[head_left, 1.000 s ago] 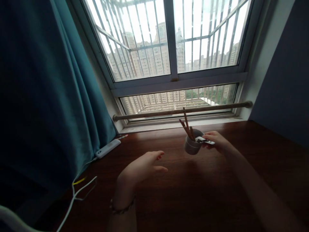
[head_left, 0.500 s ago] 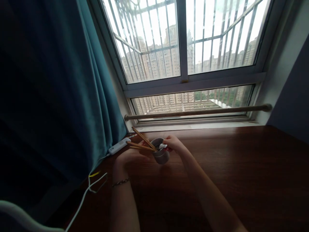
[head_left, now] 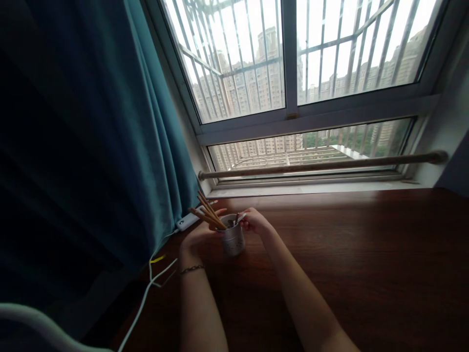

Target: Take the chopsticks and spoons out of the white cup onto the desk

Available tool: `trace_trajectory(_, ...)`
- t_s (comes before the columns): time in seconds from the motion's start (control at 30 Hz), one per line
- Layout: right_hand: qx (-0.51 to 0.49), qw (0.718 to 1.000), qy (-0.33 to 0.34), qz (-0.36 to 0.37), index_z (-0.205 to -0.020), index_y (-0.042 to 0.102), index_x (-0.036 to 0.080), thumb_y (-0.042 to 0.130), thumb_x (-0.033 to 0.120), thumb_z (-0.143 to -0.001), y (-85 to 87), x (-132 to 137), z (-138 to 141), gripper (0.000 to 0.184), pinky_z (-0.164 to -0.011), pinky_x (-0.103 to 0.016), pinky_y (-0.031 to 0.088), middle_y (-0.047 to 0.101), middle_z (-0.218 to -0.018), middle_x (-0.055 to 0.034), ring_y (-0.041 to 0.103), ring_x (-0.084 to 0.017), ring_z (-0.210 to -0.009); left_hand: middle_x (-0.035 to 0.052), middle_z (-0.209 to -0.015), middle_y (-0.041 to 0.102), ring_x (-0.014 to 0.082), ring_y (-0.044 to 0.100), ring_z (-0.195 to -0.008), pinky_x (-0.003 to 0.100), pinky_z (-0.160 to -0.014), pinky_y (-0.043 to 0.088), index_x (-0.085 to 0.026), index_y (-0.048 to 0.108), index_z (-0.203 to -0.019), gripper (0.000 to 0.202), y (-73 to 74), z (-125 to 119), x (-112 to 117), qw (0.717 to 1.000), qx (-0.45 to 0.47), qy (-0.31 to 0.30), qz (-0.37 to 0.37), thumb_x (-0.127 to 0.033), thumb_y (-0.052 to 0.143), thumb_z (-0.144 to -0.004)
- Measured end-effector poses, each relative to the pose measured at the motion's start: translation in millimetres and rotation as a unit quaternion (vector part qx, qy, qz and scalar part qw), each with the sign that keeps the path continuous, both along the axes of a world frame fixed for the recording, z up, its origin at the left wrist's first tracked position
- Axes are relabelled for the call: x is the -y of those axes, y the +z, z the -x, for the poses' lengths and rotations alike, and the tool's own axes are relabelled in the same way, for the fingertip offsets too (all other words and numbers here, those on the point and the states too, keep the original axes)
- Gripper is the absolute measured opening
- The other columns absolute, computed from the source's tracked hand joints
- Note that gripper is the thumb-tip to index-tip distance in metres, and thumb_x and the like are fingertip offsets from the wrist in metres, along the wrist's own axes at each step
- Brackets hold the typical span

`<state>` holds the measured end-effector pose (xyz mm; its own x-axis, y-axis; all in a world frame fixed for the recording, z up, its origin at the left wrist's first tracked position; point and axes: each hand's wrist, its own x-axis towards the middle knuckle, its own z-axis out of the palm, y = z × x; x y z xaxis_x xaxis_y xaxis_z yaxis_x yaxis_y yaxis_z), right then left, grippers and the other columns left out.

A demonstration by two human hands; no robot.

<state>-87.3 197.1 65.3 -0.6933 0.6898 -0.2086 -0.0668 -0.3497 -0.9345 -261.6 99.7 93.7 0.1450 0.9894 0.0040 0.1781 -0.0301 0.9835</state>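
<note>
A grey chopstick holder (head_left: 233, 242) with a pattern of small holes stands nearly upright on the wooden surface. Several wooden chopsticks (head_left: 207, 213) lean out of it to the left, and darker utensils show inside. My left hand (head_left: 200, 234) is closed about the holder's left side, its fingers partly hidden behind the chopsticks. At the right rim, my right hand (head_left: 255, 221) pinches a small white utensil (head_left: 242, 217). Its lower end is at the holder's mouth, and its exact kind is too small to tell.
A white power strip (head_left: 188, 221) lies behind my left hand, beside the blue curtain (head_left: 161, 146). White cables (head_left: 141, 303) run along the left, near a yellow tie (head_left: 157, 259). A horizontal rail (head_left: 311, 167) crosses the barred window behind the brown wooden surface (head_left: 351, 244).
The holder now stands straighter, with its perforated side showing. The chopsticks have swung closer together. My right hand remains at the rim with the white utensil, and the view has shifted.
</note>
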Motion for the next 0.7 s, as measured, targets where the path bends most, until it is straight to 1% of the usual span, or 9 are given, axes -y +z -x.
trace_trajectory(0.07, -0.031, 0.999, -0.016, 0.027, -0.067, 0.052, 0.009, 0.053, 0.018, -0.094, -4.8, -1.7, 4.2, 0.028, -0.032, -0.012, 0.024, 0.041, -0.05, 0.0071, 0.032, -0.003, -0.035, 0.0115, -0.125, 0.056, 0.0289, 0.054, -0.113, 0.037, -0.095, 0.043, -0.018, 0.04, -0.131, 0.075, -10.3, 3.2, -4.7, 1.0, 0.001, 0.022, -0.009, -0.012, 0.068, -0.062)
trace_trajectory(0.17, -0.085, 0.993, -0.051, 0.064, -0.075, 0.054, 0.009, 0.05, 0.021, -0.096, -12.7, -2.5, 12.3, 0.025, -0.038, -0.014, 0.034, 0.046, -0.055, 0.0054, 0.038, -0.004, -0.039, 0.0132, -0.128, 0.053, 0.0269, 0.056, -0.11, 0.037, -0.094, 0.044, -0.018, 0.039, -0.13, 0.078, -21.4, 8.7, -11.8, 0.997, -0.001, 0.072, -0.035, -0.013, 0.071, -0.06)
trace_trajectory(0.23, -0.106, 0.988, -0.072, 0.085, -0.081, 0.055, 0.009, 0.049, 0.021, -0.096, -19.1, -1.2, 20.7, 0.021, -0.044, -0.016, 0.041, 0.052, -0.062, 0.003, 0.046, -0.006, -0.045, 0.0128, -0.124, 0.055, 0.0262, 0.057, -0.108, 0.038, -0.094, 0.045, -0.018, 0.037, -0.13, 0.079, -24.9, 12.6, -16.2, 0.991, -0.007, 0.121, -0.058, -0.015, 0.073, -0.059)
trace_trajectory(0.33, -0.124, 0.983, -0.093, 0.096, -0.091, 0.056, 0.009, 0.05, 0.016, -0.095, -28.2, 5.5, 38.0, 0.011, -0.052, -0.019, 0.046, 0.058, -0.074, -0.0006, 0.055, -0.009, -0.057, 0.0115, -0.118, 0.058, 0.0241, 0.057, -0.105, 0.037, -0.094, 0.044, -0.014, 0.046, -0.118, 0.067, -27.5, 18.8, -22.3, 0.973, -0.023, 0.205, -0.1, -0.022, 0.075, -0.059)
trace_trajectory(0.4, -0.137, 0.982, -0.097, 0.084, -0.094, 0.057, 0.009, 0.051, 0.011, -0.093, -32.0, 13.1, 50.8, 0.006, -0.054, -0.02, 0.047, 0.059, -0.08, -0.0016, 0.057, -0.01, -0.062, 0.0118, -0.111, 0.061, 0.0235, 0.058, -0.102, 0.036, -0.092, 0.045, -0.011, 0.052, -0.107, 0.056, -29.4, 23.4, -25.5, 0.957, -0.036, 0.26, -0.124, -0.027, 0.076, -0.058)
trace_trajectory(0.47, -0.15, 0.982, -0.093, 0.059, -0.096, 0.058, 0.009, 0.053, 0.005, -0.089, -33.7, 21.9, 62.6, 0.009, -0.058, -0.021, 0.048, 0.06, -0.084, -0.0025, 0.057, -0.01, -0.066, 0.0121, -0.105, 0.062, 0.0235, 0.058, -0.099, 0.036, -0.089, 0.046, -0.009, 0.053, -0.099, 0.053, -31.6, 28.4, -27.7, 0.935, -0.055, 0.318, -0.145, -0.031, 0.077, -0.056)
trace_trajectory(0.53, -0.164, 0.982, -0.09, 0.028, -0.098, 0.059, 0.01, 0.055, 0.002, -0.085, -33.6, 30.1, 72.0, 0.016, -0.064, -0.024, 0.05, 0.061, -0.09, -0.0034, 0.059, -0.012, -0.072, 0.0117, -0.104, 0.061, 0.0231, 0.058, -0.098, 0.036, -0.088, 0.046, -0.01, 0.05, -0.1, 0.059, -33.8, 33.4, -28.7, 0.91, -0.079, 0.372, -0.164, -0.031, 0.079, -0.053)
trace_trajectory(0.6, -0.18, 0.98, -0.086, -0.007, -0.104, 0.059, 0.012, 0.058, 0.001, -0.081, -32.4, 36.2, 78.2, 0.026, -0.073, -0.028, 0.051, 0.063, -0.097, -0.004, 0.061, -0.016, -0.082, 0.0104, -0.103, 0.061, 0.0224, 0.058, -0.096, 0.036, -0.087, 0.045, -0.012, 0.045, -0.105, 0.068, -35.2, 37.8, -28.9, 0.89, -0.104, 0.41, -0.173, -0.029, 0.081, -0.05)
trace_trajectory(0.7, -0.205, 0.974, -0.075, -0.058, -0.112, 0.058, 0.017, 0.06, 0.005, -0.075, -30.0, 41.0, 81.8, 0.039, -0.087, -0.031, 0.047, 0.062, -0.108, -0.0035, 0.058, -0.02, -0.1, 0.0077, -0.098, 0.062, 0.0218, 0.059, -0.092, 0.038, -0.086, 0.045, -0.013, 0.042, -0.109, 0.074, -35.9, 41.2, -29.5, 0.878, -0.138, 0.428, -0.162, -0.023, 0.081, -0.047)
